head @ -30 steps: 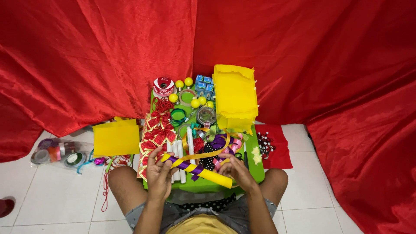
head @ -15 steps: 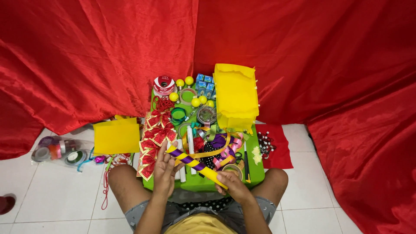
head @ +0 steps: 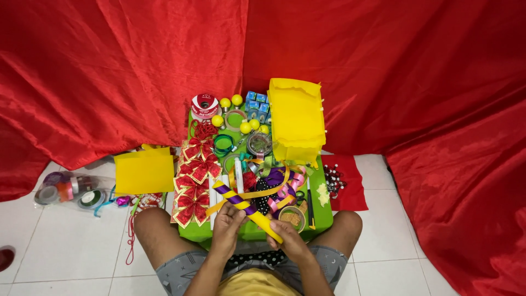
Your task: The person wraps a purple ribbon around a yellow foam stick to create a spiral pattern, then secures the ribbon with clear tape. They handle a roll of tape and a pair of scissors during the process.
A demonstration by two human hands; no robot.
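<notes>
Both hands close on one yellow stick (head: 249,211) wound with purple ribbon (head: 236,199): the left hand (head: 227,225) pinches it near its middle, the right hand (head: 286,241) clamps its lower end, just off the near edge of the green tray (head: 323,216). The stick slants up and to the left over the tray's near left part. Compared with a second ago, the stick has turned from lying nearly flat across the lap to this steeper slant, and purple bands now show along its upper half where earlier it looked mostly bare yellow, so the wrapping seems to have advanced up the stick. A loose gold ribbon (head: 263,192) trails from it across the tray's middle. Along the tray's left edge lies a column of red bows (head: 192,186); at its far right corner stands a stack of yellow felt (head: 296,118), with a red ribbon spool (head: 205,105) at the far left corner. On the tiled floor (head: 66,252) to the left rest a yellow sheet (head: 143,172) and a bag of tape rolls (head: 68,189).
</notes>
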